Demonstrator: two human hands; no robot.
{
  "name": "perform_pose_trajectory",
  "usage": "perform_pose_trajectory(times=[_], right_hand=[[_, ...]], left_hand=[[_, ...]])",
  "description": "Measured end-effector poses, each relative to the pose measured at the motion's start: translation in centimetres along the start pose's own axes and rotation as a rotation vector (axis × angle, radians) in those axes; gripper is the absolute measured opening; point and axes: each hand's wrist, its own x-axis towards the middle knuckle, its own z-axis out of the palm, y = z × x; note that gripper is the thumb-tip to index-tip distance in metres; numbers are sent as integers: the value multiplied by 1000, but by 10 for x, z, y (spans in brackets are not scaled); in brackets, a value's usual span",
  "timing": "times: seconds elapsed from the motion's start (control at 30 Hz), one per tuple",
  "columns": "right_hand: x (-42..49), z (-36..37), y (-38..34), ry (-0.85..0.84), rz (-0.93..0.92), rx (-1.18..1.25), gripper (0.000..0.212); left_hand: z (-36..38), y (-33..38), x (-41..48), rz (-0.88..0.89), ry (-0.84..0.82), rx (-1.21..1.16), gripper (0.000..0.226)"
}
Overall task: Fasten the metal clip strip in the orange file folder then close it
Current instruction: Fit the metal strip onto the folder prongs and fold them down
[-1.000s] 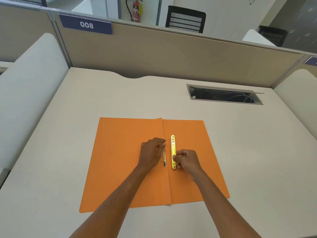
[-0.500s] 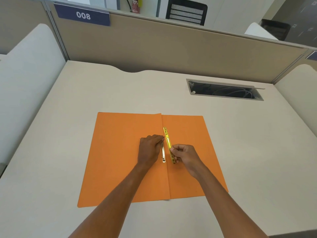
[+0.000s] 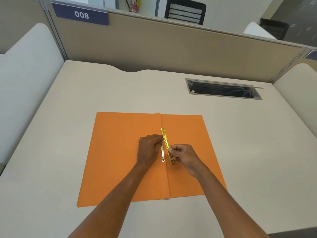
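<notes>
An orange file folder (image 3: 120,160) lies open and flat on the desk, its fold running down the middle. My right hand (image 3: 184,156) pinches the near end of a yellow metal clip strip (image 3: 166,140), which tilts up over the fold. My left hand (image 3: 149,148) rests on the left leaf with its fingers on the far end of a silver metal prong (image 3: 162,154) lying beside the fold. The prong's far end is hidden under those fingers.
The beige desk (image 3: 240,143) has a cable cut-out (image 3: 223,91) at the back right. Partition walls (image 3: 171,48) close the back and both sides. A sign reading 008 (image 3: 80,14) hangs at the upper left.
The yellow strip lay flat on the right leaf; my right hand has lifted and tilted it toward the fold. My left hand has stayed on the silver prong.
</notes>
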Motion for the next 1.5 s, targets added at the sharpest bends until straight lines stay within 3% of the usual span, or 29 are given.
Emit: perform_pose_trajectory(times=[1.5], right_hand=[[-2,-4,0,-19,33,5,7]], left_hand=[[1,-1,-1,6,-15,31,17]])
